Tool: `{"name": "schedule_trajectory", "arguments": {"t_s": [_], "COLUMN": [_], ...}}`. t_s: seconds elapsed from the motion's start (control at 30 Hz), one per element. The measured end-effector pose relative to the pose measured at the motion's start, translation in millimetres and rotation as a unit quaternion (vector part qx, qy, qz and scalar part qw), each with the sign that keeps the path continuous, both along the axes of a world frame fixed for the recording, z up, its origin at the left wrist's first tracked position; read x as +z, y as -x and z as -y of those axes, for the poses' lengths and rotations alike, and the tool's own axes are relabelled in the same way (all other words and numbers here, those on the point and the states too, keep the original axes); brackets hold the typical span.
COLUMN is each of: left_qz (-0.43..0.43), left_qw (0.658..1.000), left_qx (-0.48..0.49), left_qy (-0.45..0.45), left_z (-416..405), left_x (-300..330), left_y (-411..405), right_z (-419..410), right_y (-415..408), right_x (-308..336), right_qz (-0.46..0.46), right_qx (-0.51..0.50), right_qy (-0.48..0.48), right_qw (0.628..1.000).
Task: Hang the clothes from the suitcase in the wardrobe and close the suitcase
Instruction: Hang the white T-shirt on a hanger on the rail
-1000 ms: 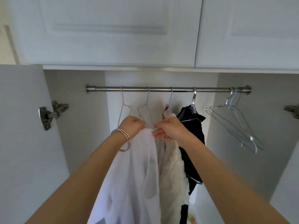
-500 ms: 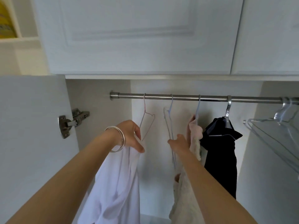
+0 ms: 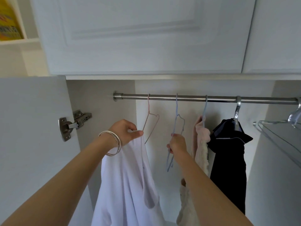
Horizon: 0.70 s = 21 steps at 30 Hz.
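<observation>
My left hand, with bangles on the wrist, grips the top of a white garment that hangs down from it, just left of an empty pink wire hanger. My right hand grips the lower part of an empty pale blue wire hanger that hangs on the steel rail. Further right on the rail hang a pink fluffy garment and a dark navy garment. The suitcase is out of view.
The wardrobe's left door stands open with a metal hinge at its edge. Clear plastic hangers hang at the rail's right end. Closed white upper cupboard doors sit above. A shelf with a yellow item is at top left.
My hands have parted: the left carried the white garment leftwards, and the right moved off it onto the pale blue hanger. The view shifted left and closer.
</observation>
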<state>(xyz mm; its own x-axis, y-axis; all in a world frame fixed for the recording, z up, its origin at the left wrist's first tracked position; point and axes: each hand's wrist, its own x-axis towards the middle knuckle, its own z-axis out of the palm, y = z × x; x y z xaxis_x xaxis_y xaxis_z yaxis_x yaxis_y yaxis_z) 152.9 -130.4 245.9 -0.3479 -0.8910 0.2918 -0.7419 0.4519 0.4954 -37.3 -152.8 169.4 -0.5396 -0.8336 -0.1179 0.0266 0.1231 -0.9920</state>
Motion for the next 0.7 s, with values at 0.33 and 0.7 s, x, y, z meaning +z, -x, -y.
{"name": "schedule_trajectory", "arguments": {"t_s": [0.33,0.7], "left_qz": [0.014,0.058], "left_qw": [0.999,0.997], "left_qx": [0.017,0.023], "left_qy": [-0.034,-0.052], "left_z": [-6.5,-24.0], "left_x": [-0.7,-0.1], "left_y": [6.5,4.2], "right_z": [-22.7,-60.5], "right_y": [12.1,25.7], "right_x": [7.3,-3.7], "right_qz": [-0.193,-0.171], "right_qx": [-0.064,-0.078], "right_qy": [0.050,-0.009], "right_qw": [0.978,0.982]}}
